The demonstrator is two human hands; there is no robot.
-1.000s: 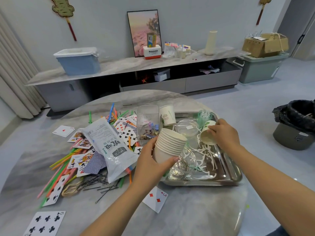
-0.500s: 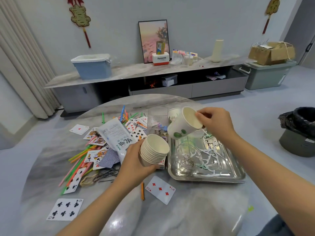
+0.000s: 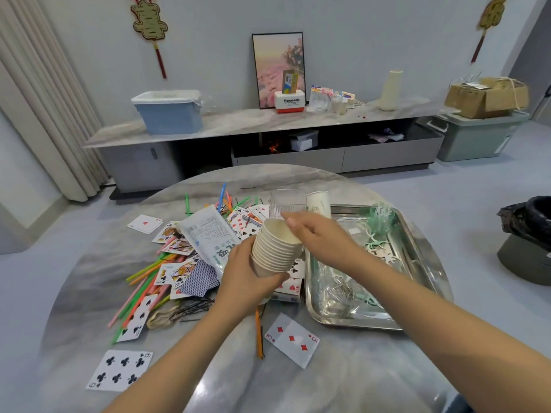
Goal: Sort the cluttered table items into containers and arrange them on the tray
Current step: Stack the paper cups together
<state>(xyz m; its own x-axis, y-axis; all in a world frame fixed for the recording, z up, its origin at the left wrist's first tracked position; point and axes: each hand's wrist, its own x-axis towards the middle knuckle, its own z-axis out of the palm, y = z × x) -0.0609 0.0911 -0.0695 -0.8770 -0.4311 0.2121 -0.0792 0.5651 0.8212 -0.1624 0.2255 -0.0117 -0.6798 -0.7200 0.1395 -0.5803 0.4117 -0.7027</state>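
Note:
My left hand (image 3: 247, 278) grips a stack of nested white paper cups (image 3: 272, 257), tilted and held above the table just left of the steel tray (image 3: 351, 321). My right hand (image 3: 325, 242) sits at the stack's mouth and pinches the rim of the top cup (image 3: 278, 231), which is nested in the stack. Another paper cup (image 3: 319, 202) stands beside a clear plastic box (image 3: 287, 201) behind the hands. On the tray lie clear plastic cups (image 3: 340, 290), white and green plastic bits (image 3: 378, 248) and some metal clips.
Playing cards (image 3: 292, 338), coloured straws (image 3: 143, 278), black hairpins (image 3: 193, 305), rubber bands (image 3: 158, 318) and a printed plastic bag (image 3: 208, 236) litter the round marble table (image 3: 208, 383). A black-lined bin (image 3: 527, 234) stands on the floor at the right. A low cabinet runs along the far wall.
My right hand carried a single paper cup from the tray to the left and set it into the top of the stack. The left hand raised the stack a little.

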